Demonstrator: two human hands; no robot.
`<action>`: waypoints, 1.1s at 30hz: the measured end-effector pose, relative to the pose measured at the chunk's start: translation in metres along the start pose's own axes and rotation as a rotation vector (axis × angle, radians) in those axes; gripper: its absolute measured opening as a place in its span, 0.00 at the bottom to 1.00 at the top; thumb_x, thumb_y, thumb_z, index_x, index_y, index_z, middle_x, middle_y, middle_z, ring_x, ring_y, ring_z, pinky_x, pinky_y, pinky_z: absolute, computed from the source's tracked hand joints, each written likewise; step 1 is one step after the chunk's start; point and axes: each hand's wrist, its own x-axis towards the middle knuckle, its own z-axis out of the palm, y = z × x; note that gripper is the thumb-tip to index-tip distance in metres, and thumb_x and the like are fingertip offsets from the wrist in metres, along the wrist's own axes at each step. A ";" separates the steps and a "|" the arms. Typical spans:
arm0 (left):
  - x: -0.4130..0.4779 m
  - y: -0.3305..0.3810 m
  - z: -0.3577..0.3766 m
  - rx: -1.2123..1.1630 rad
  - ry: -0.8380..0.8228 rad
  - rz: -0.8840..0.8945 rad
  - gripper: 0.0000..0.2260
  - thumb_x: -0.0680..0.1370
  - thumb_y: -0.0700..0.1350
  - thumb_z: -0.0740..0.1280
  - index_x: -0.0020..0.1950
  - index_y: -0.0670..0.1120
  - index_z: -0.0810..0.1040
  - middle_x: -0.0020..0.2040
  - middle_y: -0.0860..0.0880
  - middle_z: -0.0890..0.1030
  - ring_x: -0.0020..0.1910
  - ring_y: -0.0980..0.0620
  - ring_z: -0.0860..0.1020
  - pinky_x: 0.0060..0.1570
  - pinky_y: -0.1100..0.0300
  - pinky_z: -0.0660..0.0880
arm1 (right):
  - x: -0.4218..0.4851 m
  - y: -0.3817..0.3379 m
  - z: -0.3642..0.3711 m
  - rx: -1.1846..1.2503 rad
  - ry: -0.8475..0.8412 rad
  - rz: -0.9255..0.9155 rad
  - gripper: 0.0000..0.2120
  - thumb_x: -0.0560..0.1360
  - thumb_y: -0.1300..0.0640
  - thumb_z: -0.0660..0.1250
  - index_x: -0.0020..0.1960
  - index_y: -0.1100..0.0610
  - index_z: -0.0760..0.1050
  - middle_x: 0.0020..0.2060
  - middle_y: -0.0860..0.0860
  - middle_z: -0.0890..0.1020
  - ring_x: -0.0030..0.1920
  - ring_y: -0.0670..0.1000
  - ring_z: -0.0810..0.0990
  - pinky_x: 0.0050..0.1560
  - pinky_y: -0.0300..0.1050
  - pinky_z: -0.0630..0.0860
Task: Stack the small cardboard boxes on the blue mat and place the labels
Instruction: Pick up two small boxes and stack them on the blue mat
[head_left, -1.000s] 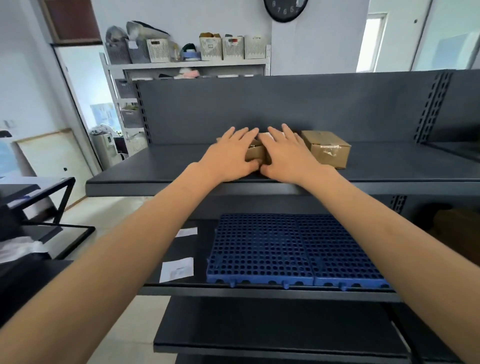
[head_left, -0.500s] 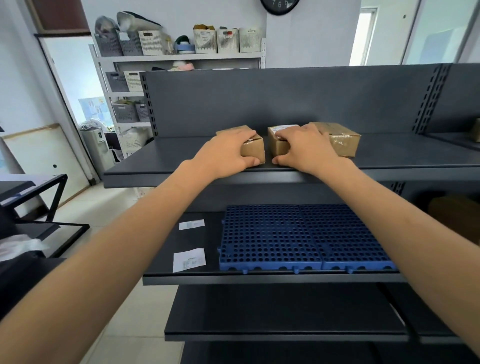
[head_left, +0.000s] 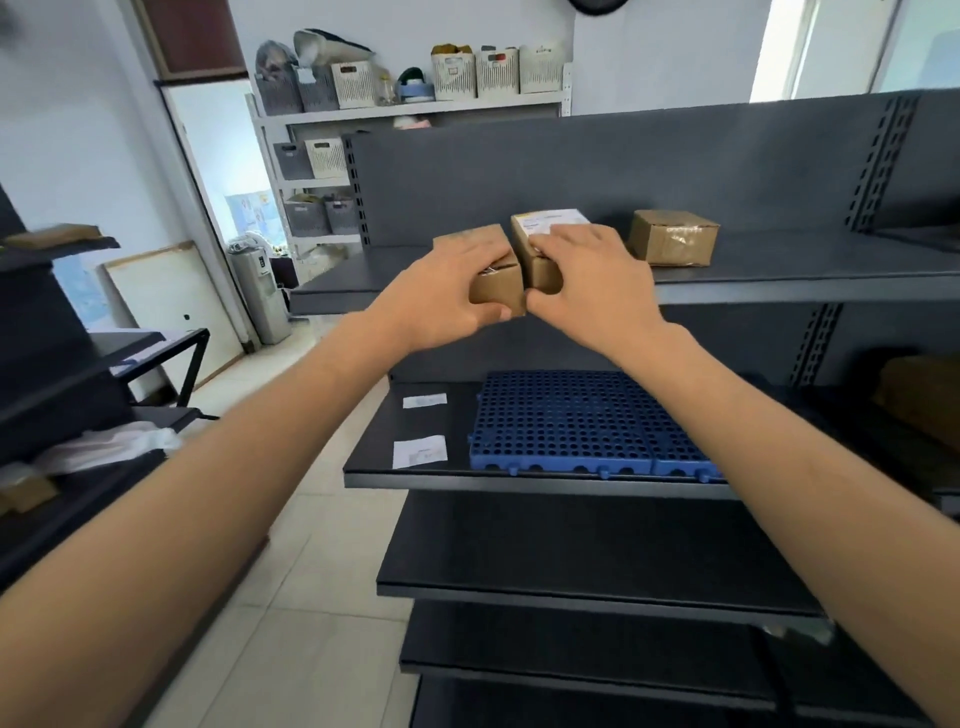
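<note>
From the head view, a dark grey shelving unit (head_left: 779, 270) fills the right side, with 2 bare shelves lower down; on its middle shelf lies the blue mat (head_left: 571, 421), a perforated tile with nothing on it, and just beside its left edge lie 2 white labels, the farther label (head_left: 425, 400) and the nearer label (head_left: 420, 451), flat and apart from each other; on the upper shelf, well to the right of the hands, sits a third cardboard box (head_left: 674, 236), taped on top; behind the unit a white rack (head_left: 415, 109) carries slatted baskets, and a dark side table (head_left: 78, 374) with white wrapping stands at the left; both forearms cross the frame and the right one hides the mat's right front corner.

The left hand (head_left: 441, 296) is closed around the left cardboard box (head_left: 496, 286), fingers over its top and thumb under its front face; the right hand (head_left: 587, 283) grips the right cardboard box (head_left: 543, 244), which bears a white printed sticker on top, fingers curled over it and thumb below; the 2 boxes touch side by side, held in front of the upper shelf's edge, above the mat.
</note>
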 end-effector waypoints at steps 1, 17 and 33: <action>-0.010 0.007 0.000 0.003 0.008 -0.016 0.27 0.72 0.53 0.72 0.70 0.53 0.69 0.66 0.54 0.73 0.65 0.52 0.69 0.64 0.54 0.66 | -0.008 -0.004 -0.005 0.000 0.006 -0.017 0.25 0.70 0.44 0.66 0.66 0.48 0.71 0.65 0.48 0.74 0.68 0.55 0.66 0.48 0.52 0.74; -0.105 0.080 0.048 0.039 -0.074 -0.134 0.33 0.73 0.50 0.73 0.75 0.46 0.65 0.74 0.47 0.66 0.74 0.48 0.61 0.72 0.54 0.58 | -0.131 -0.003 -0.007 0.069 -0.136 0.004 0.25 0.73 0.44 0.65 0.68 0.49 0.69 0.66 0.47 0.72 0.69 0.54 0.64 0.45 0.49 0.71; -0.036 -0.085 0.247 -0.019 -0.215 -0.259 0.32 0.76 0.53 0.69 0.77 0.51 0.60 0.78 0.51 0.57 0.78 0.50 0.47 0.70 0.47 0.66 | -0.081 0.076 0.227 -0.025 -0.290 0.089 0.29 0.72 0.42 0.69 0.70 0.50 0.68 0.70 0.48 0.70 0.72 0.55 0.63 0.47 0.55 0.80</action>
